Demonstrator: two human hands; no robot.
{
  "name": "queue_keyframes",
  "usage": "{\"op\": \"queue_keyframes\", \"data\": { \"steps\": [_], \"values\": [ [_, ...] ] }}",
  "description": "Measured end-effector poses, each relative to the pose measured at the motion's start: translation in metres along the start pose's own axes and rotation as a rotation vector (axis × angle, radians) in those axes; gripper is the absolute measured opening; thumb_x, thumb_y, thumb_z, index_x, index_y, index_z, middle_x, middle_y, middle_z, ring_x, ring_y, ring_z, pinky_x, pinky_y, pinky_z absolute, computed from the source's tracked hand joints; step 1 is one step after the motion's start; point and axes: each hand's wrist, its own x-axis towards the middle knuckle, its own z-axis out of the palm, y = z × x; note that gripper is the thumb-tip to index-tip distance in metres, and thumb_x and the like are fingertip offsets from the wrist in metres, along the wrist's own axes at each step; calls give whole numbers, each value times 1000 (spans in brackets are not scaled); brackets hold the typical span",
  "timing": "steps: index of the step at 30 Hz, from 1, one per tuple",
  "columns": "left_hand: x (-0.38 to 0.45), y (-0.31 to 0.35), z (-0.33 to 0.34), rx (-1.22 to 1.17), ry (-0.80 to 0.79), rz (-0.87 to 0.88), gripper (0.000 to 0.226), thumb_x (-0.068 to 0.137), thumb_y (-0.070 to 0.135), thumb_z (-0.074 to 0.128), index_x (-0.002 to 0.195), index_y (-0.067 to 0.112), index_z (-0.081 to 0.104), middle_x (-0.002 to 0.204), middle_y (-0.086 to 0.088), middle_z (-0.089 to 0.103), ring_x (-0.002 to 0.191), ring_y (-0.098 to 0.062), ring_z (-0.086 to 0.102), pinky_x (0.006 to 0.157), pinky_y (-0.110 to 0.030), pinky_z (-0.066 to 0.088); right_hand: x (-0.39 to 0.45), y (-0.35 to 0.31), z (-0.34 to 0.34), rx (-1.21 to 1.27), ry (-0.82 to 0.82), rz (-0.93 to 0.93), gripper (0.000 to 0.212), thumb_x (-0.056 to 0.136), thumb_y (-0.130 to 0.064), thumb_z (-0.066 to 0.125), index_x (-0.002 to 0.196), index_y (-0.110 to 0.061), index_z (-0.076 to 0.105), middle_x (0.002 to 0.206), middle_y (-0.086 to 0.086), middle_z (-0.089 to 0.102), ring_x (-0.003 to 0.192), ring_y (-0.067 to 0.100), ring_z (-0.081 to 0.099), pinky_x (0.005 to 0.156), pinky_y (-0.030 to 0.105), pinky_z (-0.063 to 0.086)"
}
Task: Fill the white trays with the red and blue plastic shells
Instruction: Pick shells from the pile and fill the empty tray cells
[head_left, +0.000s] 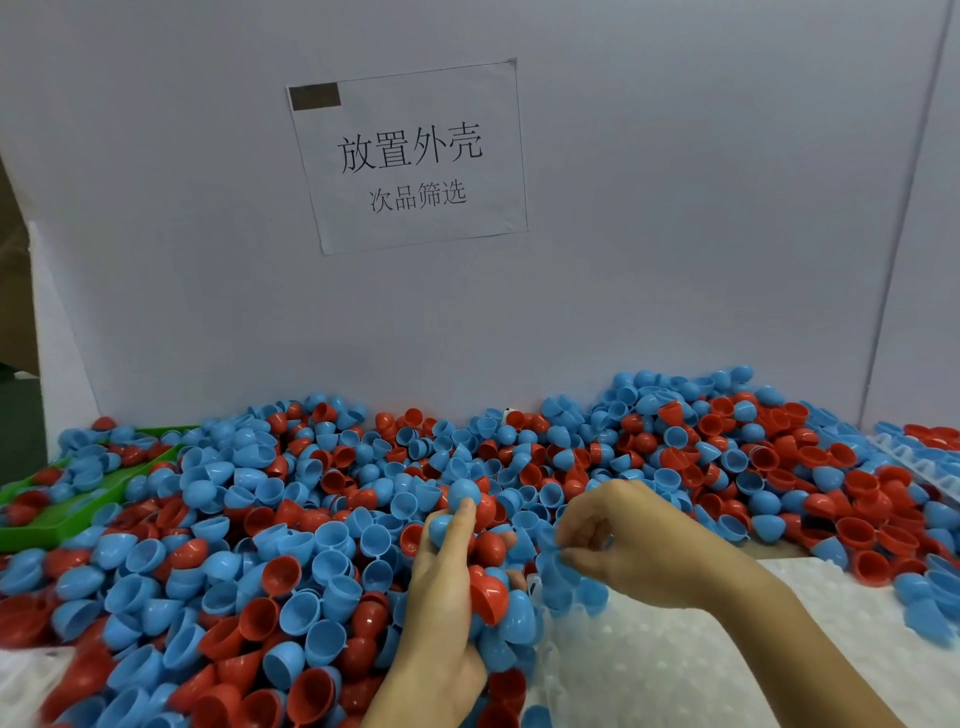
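Note:
A deep pile of red and blue plastic shells (291, 525) covers the table from left to right. My left hand (441, 587) grips a bunch of shells, red (488, 597) and blue, at the centre bottom. My right hand (628, 540) reaches in from the lower right and pinches a blue shell (550, 545) next to that bunch. A white tray (675, 665) with round dimples lies at the bottom right, under my right forearm. Another white tray (919, 467) shows at the right edge, partly buried in shells.
A green tray (57, 519) with a few shells sits at the far left. A white board (623, 260) with a printed paper sign (410, 156) stands behind the pile. A corner of a further white tray (21, 680) shows at the bottom left.

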Motion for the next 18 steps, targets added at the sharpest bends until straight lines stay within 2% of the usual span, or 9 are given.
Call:
{"op": "queue_keyframes", "data": {
  "steps": [2, 4, 6, 8, 10, 13, 16, 18],
  "values": [
    [0, -2, 1, 28, -8, 2, 29, 94, 42, 63, 112, 19, 66, 102, -20, 75, 72, -30, 70, 70, -42, 60, -1, -4, -2, 103, 55, -38, 5, 92, -24, 68, 91, -25, 72, 84, -12, 71, 80, 3, 67, 76, 21, 57],
    [0, -3, 2, 37, -7, 0, 27, 95, 39, 63, 111, 18, 68, 105, -21, 74, 86, -37, 72, 76, -46, 59, -1, -12, -2, 162, 110, -87, 6, 91, -23, 67, 88, -27, 70, 85, -16, 70, 81, 4, 67, 73, 18, 56],
    [-1, -5, 4, 38, -14, -13, 26, 95, 36, 64, 112, 17, 68, 109, -23, 72, 93, -39, 72, 79, -47, 60, 0, -21, 2, 161, 123, -114, 12, 91, -23, 68, 85, -34, 66, 84, -14, 69, 81, 3, 66, 72, 17, 55],
    [-1, -8, 6, 58, -14, -21, 25, 95, 35, 64, 112, 16, 66, 105, -21, 74, 96, -39, 73, 79, -48, 62, 1, -28, 7, 120, 99, -123, 21, 90, -24, 68, 81, -40, 59, 81, -9, 68, 79, 6, 66, 72, 22, 57],
    [0, -11, 9, 59, 12, -14, 21, 96, 32, 63, 109, 16, 66, 99, -17, 77, 92, -35, 75, 70, -43, 62, 1, -32, 12, 87, 77, -122, 24, 89, -22, 66, 81, -42, 56, 79, -5, 68, 76, 9, 66, 72, 26, 58],
    [2, -15, 10, 47, 66, 19, 16, 96, 31, 64, 103, 17, 68, 96, -16, 77, 85, -31, 76, 65, -39, 60, 2, -35, 15, 67, 89, -108, 14, 91, -20, 66, 97, -32, 66, 81, -4, 70, 78, 9, 66, 74, 23, 57],
    [1, -14, 11, 6, 65, 5, 19, 93, 35, 66, 102, 20, 70, 94, -17, 76, 78, -29, 76, 60, -35, 58, 2, -38, 12, 92, 163, -105, 14, 91, -16, 66, 90, -29, 68, 79, -7, 68, 79, 8, 64, 74, 26, 57],
    [-1, -11, 12, -48, 41, -49, 21, 92, 37, 68, 106, 22, 71, 94, -17, 77, 72, -27, 76, 54, -32, 57, 2, -36, 5, 125, 228, -67, 14, 91, -15, 68, 93, -29, 70, 79, -11, 68, 78, 2, 64, 75, 23, 57]
  ]
}}
